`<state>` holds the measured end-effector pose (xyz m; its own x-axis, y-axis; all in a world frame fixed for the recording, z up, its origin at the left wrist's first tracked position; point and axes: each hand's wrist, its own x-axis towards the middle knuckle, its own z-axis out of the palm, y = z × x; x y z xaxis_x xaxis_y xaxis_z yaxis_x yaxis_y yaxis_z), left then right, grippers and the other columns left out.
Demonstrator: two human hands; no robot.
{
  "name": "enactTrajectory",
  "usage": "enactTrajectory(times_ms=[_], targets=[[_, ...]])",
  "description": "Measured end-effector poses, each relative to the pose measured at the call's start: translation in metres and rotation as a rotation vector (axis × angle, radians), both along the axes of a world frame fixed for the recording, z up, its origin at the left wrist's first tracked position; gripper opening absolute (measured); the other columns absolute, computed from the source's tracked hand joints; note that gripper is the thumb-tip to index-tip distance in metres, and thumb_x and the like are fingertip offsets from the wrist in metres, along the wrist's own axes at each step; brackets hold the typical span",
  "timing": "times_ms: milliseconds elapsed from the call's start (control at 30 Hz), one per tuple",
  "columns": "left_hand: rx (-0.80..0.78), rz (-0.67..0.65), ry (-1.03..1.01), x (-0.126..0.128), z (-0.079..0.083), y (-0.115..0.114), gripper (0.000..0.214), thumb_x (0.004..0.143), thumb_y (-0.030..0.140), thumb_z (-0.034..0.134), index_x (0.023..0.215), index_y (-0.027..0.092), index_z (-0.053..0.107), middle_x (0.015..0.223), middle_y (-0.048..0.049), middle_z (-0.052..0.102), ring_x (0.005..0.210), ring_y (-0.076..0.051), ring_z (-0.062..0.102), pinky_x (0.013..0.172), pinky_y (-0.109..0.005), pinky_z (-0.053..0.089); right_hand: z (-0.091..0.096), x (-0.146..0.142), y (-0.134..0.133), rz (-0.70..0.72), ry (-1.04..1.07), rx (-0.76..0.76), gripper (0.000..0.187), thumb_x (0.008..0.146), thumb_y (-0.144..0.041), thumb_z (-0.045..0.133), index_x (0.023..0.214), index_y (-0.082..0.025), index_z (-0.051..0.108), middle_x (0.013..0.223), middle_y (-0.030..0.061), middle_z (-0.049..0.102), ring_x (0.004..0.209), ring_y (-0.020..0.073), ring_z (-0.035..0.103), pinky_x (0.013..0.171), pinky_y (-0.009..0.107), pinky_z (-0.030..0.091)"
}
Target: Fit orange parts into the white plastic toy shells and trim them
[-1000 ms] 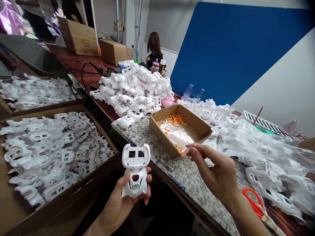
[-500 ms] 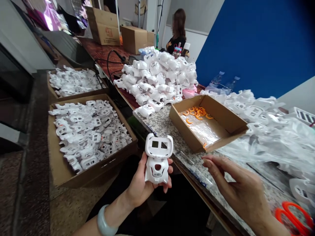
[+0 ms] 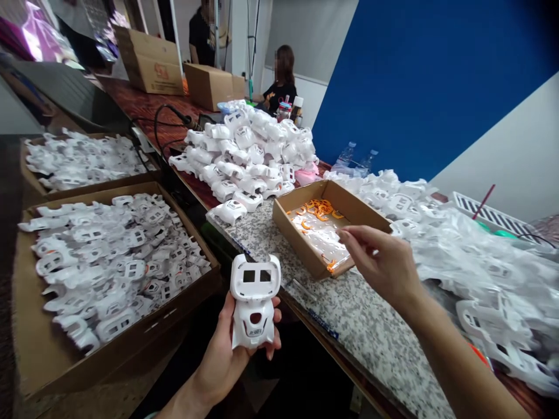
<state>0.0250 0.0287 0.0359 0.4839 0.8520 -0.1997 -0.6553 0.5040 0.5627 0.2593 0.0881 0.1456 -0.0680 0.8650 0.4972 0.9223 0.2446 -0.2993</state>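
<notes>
Head view: we looked forward and down along a long work counter, our two hands apart and the held piece nearer us than the tray.

Left hand (image 3: 222, 364): we cradled a hollow white moulded-plastic robot-shaped shell (image 3: 253, 302) upright in the palm, thumb across its lower front, just off the counter's near edge.

Right hand (image 3: 379, 262): we kept it raised, loosely curled and seemingly empty, over the right corner of a shallow brown cardboard tray (image 3: 297, 241). We could not tell whether it touched the tray.

Tray: small curved orange plastic pieces (image 3: 317, 209) lay at its far end on a clear plastic liner (image 3: 317, 238).

Handling: we judged the shell light, stiff and smooth, its thin edges and window openings perhaps fragile. The solid lower body looked the safest place to hold.

Surface: the grey speckled granite counter (image 3: 349, 326) gave way farther on to a dark red tabletop (image 3: 140, 102). A white heap of shells (image 3: 244, 157) stood beyond it, with crumpled clear plastic bags (image 3: 463, 256) on the right.

Left side: an open brown cardboard box (image 3: 109, 349) held rows of more white shells.

Room: a seated person (image 3: 282, 87) and a standing person (image 3: 203, 35) were at the far end, with a deep blue panel (image 3: 414, 99) on the right.
</notes>
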Motion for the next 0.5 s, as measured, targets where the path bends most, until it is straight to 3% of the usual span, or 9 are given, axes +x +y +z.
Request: enactTrajectory(times_ms=[233, 367, 500], targets=[[0.006, 0.003, -0.011, -0.003, 0.003, -0.002, 0.066, 0.092, 0.056, 0.020, 0.113, 0.010, 0.063, 0.094, -0.0108, 0.062, 0.068, -0.019, 0.059, 0.059, -0.030, 0.044, -0.008, -0.009, 0.087, -0.017, -0.179, -0.273, 0.011, 0.085, -0.027, 0.060, 0.087, -0.019, 0.066, 0.083, 0.0017, 0.067, 0.074, 0.0154, 0.060, 0.066, 0.029, 0.047], [0.020, 0.020, -0.021, -0.007, 0.002, 0.000, 0.067, 0.091, 0.057, 0.020, 0.113, 0.010, 0.063, 0.093, -0.0113, 0.062, 0.067, -0.019, 0.059, 0.058, -0.029, 0.043, -0.016, -0.018, 0.104, 0.007, -0.286, -0.392, 0.019, 0.090, -0.031, 0.056, 0.100, -0.016, 0.061, 0.100, 0.0047, 0.062, 0.092, 0.0170, 0.059, 0.083, 0.038, 0.049], [0.027, 0.034, -0.008, -0.007, 0.002, 0.001, 0.065, 0.092, 0.055, 0.020, 0.113, 0.010, 0.062, 0.093, -0.0118, 0.062, 0.067, -0.019, 0.059, 0.058, -0.030, 0.043, -0.019, -0.020, 0.110, 0.021, -0.347, -0.496, 0.026, 0.090, -0.033, 0.055, 0.110, -0.017, 0.058, 0.109, 0.0066, 0.059, 0.098, 0.0190, 0.058, 0.087, 0.041, 0.048]])
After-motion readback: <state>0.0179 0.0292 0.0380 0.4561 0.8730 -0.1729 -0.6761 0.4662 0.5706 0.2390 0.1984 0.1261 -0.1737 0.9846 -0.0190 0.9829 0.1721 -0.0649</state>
